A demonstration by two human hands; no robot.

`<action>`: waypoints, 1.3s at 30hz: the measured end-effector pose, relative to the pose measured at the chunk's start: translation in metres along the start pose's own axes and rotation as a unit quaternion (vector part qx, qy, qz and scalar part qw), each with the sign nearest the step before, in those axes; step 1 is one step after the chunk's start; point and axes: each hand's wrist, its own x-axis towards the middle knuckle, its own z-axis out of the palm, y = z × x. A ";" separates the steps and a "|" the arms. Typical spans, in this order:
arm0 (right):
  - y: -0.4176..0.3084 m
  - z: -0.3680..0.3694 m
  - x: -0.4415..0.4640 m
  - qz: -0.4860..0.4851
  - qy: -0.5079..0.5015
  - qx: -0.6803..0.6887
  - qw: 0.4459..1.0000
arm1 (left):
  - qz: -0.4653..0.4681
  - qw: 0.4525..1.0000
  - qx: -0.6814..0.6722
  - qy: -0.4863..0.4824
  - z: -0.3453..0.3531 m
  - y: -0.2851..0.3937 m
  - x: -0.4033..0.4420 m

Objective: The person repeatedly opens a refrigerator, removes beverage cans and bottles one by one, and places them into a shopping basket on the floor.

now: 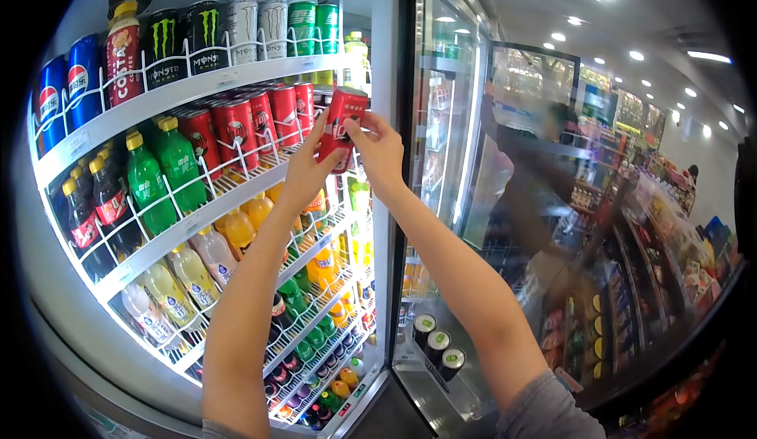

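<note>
Left hand (314, 163) curled around one side of red can (343, 129), right hand (378, 153) partly closed on the other. Can held slightly tilted, in front of red cans (235, 133) on wire-fronted shelf (169, 231).

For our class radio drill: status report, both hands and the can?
Left hand and right hand both gripping red can. Can slightly tilted, in front of the shelves' right end. White wire rail beside it.
</note>
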 end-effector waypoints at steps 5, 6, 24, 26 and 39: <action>-0.008 -0.033 -0.046 0.007 -0.116 -0.071 0.991 | -0.074 0.985 -0.156 0.006 0.014 0.034 -0.056; -0.013 -0.037 -0.056 0.026 -0.142 -0.025 0.989 | -0.087 0.977 -0.197 0.008 0.016 0.042 -0.066; -0.085 -0.062 -0.156 0.128 -0.202 0.091 0.967 | -0.191 0.945 -0.260 -0.054 -0.001 0.116 -0.159; -0.088 -0.062 -0.164 0.133 -0.207 0.092 0.965 | -0.198 0.944 -0.258 -0.055 -0.005 0.120 -0.169; -0.116 -0.061 -0.201 0.161 -0.229 0.114 0.953 | -0.169 0.955 -0.244 -0.027 -0.004 0.165 -0.215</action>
